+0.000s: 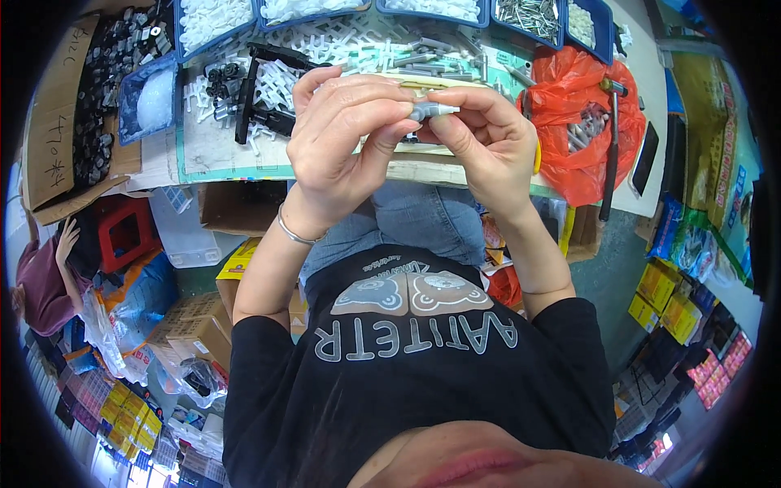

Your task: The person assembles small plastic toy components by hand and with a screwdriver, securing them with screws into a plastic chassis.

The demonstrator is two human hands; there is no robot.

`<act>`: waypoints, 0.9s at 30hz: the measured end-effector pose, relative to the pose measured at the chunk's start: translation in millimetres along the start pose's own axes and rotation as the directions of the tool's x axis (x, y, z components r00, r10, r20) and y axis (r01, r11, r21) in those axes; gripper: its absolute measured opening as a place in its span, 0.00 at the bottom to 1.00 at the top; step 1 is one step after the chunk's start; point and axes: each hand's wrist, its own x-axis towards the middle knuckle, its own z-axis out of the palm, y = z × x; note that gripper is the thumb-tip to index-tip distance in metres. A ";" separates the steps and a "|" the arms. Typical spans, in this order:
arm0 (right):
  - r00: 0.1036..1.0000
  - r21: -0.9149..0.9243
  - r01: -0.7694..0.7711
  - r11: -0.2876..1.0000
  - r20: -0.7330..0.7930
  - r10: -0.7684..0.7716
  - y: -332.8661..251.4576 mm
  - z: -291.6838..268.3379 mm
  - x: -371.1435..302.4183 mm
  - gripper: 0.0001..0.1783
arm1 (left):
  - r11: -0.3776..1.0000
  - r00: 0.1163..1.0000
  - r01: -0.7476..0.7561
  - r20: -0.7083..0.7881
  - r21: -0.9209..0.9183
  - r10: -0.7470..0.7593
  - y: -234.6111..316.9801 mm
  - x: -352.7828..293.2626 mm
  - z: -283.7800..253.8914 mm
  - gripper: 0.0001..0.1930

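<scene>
A small grey plastic fitting with a white tip (431, 110) is pinched between my two hands, above the near edge of the worktable. My left hand (342, 134) grips its grey end between thumb and fingertips. From the other side, my right hand (492, 146) has thumb and forefinger closed at the white tip. Fingers partly cover the piece, so its exact kind cannot be told. Just beyond the hands lies a heap of white plastic pieces (272, 93), with black bar-shaped parts (246, 102) on top. Grey tube-like pieces (423, 58) are scattered farther back.
Blue bins (213, 47) of small parts line the far side. On the right are a red plastic bag (557, 89) holding grey pieces, a hammer (612, 154) and a dark phone (645, 159). A carton of black parts (61, 122) and another person (49, 281) are at left.
</scene>
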 end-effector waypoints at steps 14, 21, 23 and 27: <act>0.978 0.035 -0.189 0.981 0.097 0.185 4.9 -16.7 4.8 0.17 | 0.951 0.976 -0.162 0.187 0.264 0.114 -3.9 -3.5 -0.8 0.12; 0.969 0.164 -0.232 0.959 0.123 0.214 11.8 -24.1 2.0 0.17 | 0.953 0.957 -0.140 0.284 0.270 0.060 3.7 -6.8 -3.3 0.15; 0.967 0.094 -0.253 0.963 0.008 0.254 7.7 -20.2 0.3 0.17 | 0.975 0.975 -0.021 0.222 0.223 -0.030 8.9 -10.2 -3.6 0.17; 0.962 0.080 -0.266 0.961 -0.041 0.269 5.0 -18.5 -1.8 0.16 | 0.950 0.942 0.311 0.124 0.022 -0.311 4.5 -13.3 -11.3 0.17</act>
